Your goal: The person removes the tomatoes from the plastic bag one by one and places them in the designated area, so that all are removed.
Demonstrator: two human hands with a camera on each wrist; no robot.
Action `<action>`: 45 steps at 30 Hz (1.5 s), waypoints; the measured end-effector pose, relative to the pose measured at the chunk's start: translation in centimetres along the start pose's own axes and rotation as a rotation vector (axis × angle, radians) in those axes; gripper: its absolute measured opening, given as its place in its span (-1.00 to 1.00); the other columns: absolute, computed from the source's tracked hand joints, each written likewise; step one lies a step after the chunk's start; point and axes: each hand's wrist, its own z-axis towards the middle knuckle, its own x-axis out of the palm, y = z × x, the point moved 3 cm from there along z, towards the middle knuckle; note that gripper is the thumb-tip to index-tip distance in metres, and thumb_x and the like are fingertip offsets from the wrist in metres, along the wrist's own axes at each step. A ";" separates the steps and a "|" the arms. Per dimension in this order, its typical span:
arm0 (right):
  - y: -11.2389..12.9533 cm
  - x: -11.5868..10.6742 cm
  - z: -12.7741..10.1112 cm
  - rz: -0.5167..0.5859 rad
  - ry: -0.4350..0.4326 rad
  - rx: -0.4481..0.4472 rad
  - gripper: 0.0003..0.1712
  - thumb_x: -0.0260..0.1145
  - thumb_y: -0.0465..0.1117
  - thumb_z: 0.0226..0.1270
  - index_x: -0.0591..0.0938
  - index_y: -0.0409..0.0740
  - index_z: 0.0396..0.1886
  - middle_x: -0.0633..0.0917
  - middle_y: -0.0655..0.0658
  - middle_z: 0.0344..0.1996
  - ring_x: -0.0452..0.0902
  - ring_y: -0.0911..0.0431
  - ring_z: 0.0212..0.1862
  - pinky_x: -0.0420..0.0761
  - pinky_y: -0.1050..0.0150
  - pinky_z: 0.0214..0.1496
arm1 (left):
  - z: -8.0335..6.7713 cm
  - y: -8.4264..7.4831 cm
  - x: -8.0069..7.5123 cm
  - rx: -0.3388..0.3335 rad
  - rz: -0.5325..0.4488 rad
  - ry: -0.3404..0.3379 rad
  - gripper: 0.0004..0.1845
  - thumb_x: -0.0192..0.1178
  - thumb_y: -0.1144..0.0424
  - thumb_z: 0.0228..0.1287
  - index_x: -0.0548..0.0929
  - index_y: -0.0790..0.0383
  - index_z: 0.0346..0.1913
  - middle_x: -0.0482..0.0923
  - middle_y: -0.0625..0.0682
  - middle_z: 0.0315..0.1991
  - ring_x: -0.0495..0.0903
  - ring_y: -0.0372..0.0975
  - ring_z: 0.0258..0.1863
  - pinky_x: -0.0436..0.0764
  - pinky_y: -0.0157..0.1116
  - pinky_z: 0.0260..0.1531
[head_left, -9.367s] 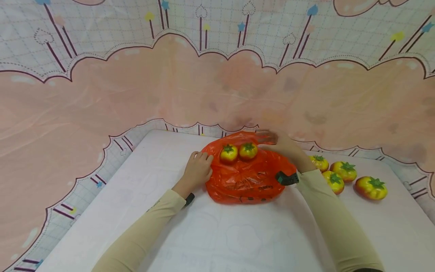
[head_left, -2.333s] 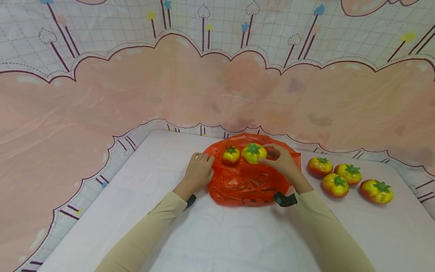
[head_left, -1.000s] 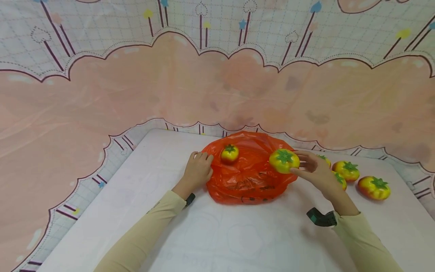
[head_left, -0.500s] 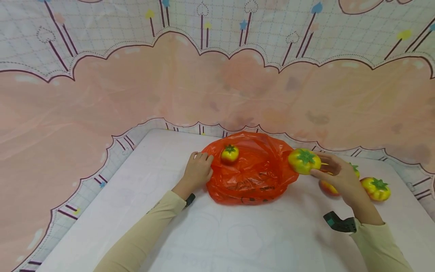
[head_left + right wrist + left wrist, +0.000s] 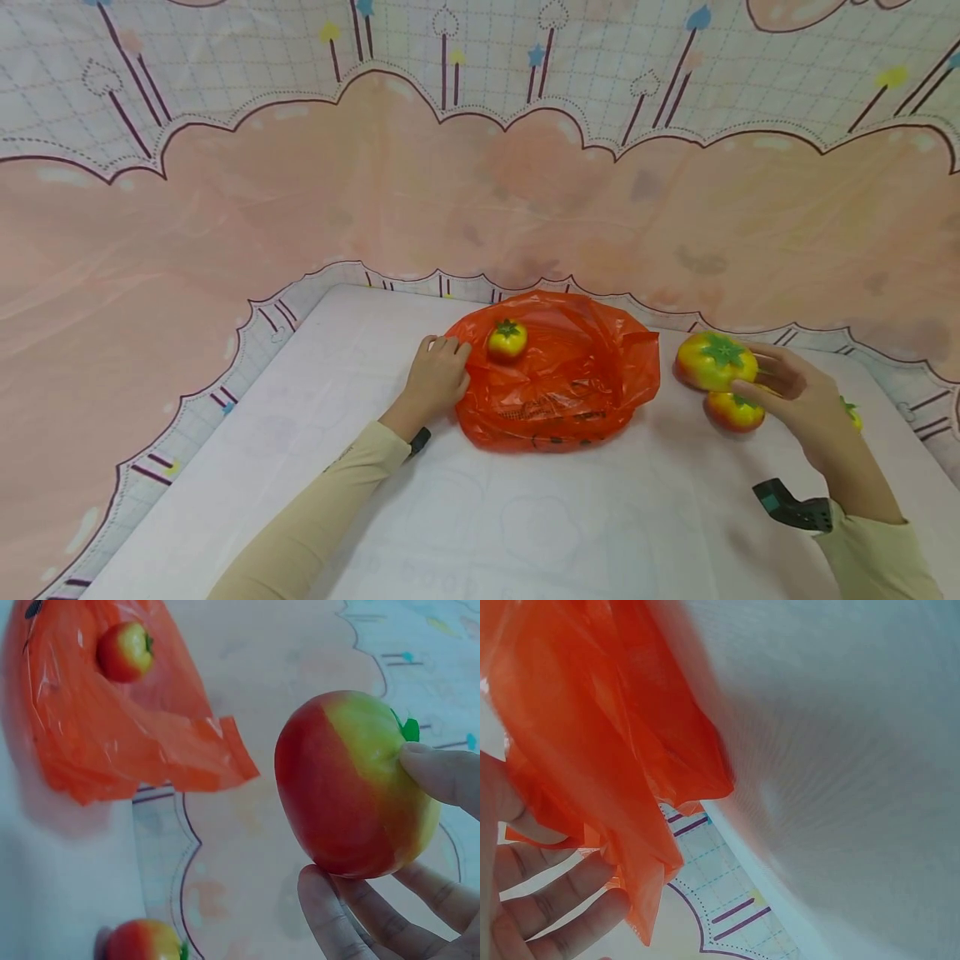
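Note:
My left hand (image 5: 437, 377) grips the left edge of a red plastic bag (image 5: 555, 408). In the left wrist view the bag's crumpled plastic (image 5: 607, 750) passes between thumb and fingers. One red-and-yellow toy tomato (image 5: 507, 340) with a green star-shaped calyx sits at the bag, towards its back left. Right of the bag, my right hand (image 5: 798, 396) holds a larger-looking toy tomato (image 5: 716, 361) between thumb and fingertips. The right wrist view shows this held tomato (image 5: 356, 787) apart from the bag, its calyx by the thumb.
Another toy tomato (image 5: 735, 412) lies on the white table (image 5: 480, 517) just below the held one. Part of a further tomato (image 5: 852, 412) shows behind the right hand; others there are hidden. A patterned pink cloth (image 5: 420, 200) rises behind the table.
Earlier two tomatoes sat at the bag and my right hand was at its back edge. The right hand took the right one and carried it right, over the other tomatoes. The left hand stayed.

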 end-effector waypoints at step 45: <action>-7.1 -4.5 -2.2 -0.025 -0.104 0.224 -0.19 0.13 0.03 0.36 0.01 0.00 0.49 0.00 -0.51 0.40 0.02 -0.38 0.28 0.08 -0.38 0.28 | -0.2 0.0 0.1 0.017 0.001 -0.067 -0.80 0.19 0.25 0.10 0.54 0.24 -0.20 0.56 0.12 -0.28 0.54 -0.04 -0.18 0.45 -0.02 0.07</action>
